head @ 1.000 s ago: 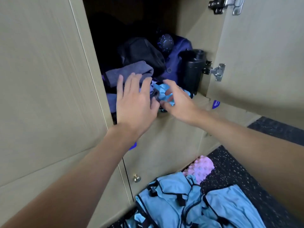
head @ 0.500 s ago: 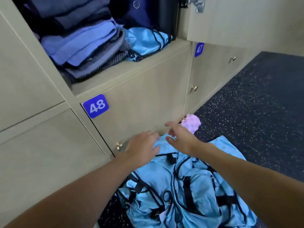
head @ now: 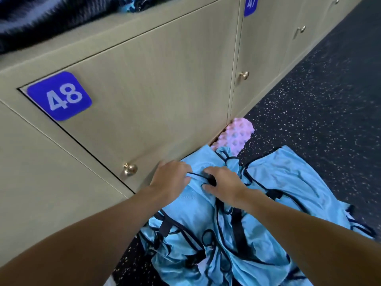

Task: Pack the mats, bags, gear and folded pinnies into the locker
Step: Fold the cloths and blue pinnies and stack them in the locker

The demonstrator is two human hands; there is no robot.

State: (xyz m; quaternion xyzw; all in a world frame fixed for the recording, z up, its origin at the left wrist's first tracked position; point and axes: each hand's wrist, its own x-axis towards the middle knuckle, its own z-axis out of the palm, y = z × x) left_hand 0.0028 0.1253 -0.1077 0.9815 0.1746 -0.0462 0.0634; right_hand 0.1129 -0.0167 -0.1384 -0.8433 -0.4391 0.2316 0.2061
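A heap of light blue pinnies [head: 237, 230] with black trim lies on the dark floor in front of the lockers. My left hand [head: 172, 178] grips the top pinny's black edge at the heap's far side. Beside it my right hand [head: 221, 183] pinches the same pinny at its trim, fingers curled into the cloth. A pink knobbly foam roller [head: 237, 136] lies on the floor just behind the heap, against the locker base. At the top left edge, blurred folded mats and cloth [head: 51, 15] fill the open locker above.
Beige locker door 48 [head: 144, 89] with a round brass knob [head: 130, 169] stands shut right behind the hands. More shut doors, one marked 47 [head: 250, 6], run to the right. Dark speckled rubber floor [head: 319, 100] stretches to the right.
The view dropped from the open locker to the floor. Both hands left the packed pinny in the locker, came down and took hold of a pinny on the floor heap.
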